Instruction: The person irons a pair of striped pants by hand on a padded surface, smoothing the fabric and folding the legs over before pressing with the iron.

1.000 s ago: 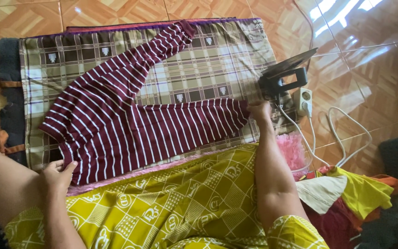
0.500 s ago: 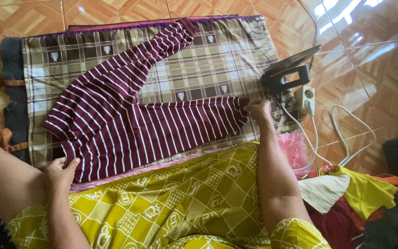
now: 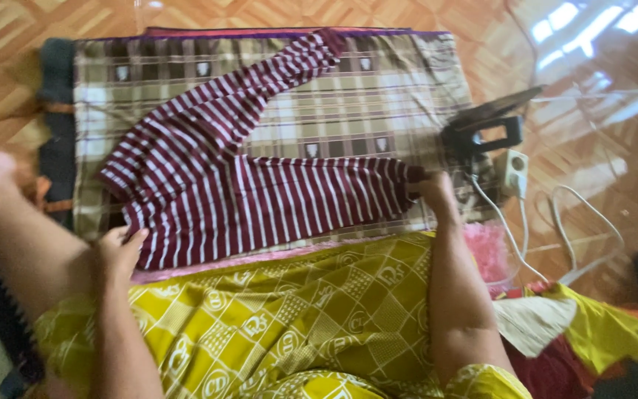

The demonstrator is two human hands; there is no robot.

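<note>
From the head camera I look down at a floor of glossy orange-brown wood-pattern tiles, with bright window light reflected at the far right. A checked olive and brown cloth is spread flat on that floor in front of me, with a dark blanket edge showing at its left and a pink strip along its far side.

On the cloth lies a maroon garment with white stripes, laid flat; one long piece runs left to right near me, another slants toward the far edge.

My right hand is closed on the right end of the striped garment, fingers pinching the fabric at the cloth's right side. My left hand rests on the garment's near left edge, fingers curled over the hem; whether it grips or only presses I cannot tell.

Just right of my right hand a dark iron stands tilted on the cloth's corner, beside a white plug adapter with white cord looping over the floor.

Near me my lap is covered in yellow printed fabric; to the right lie pink and yellow-green cloths
</note>
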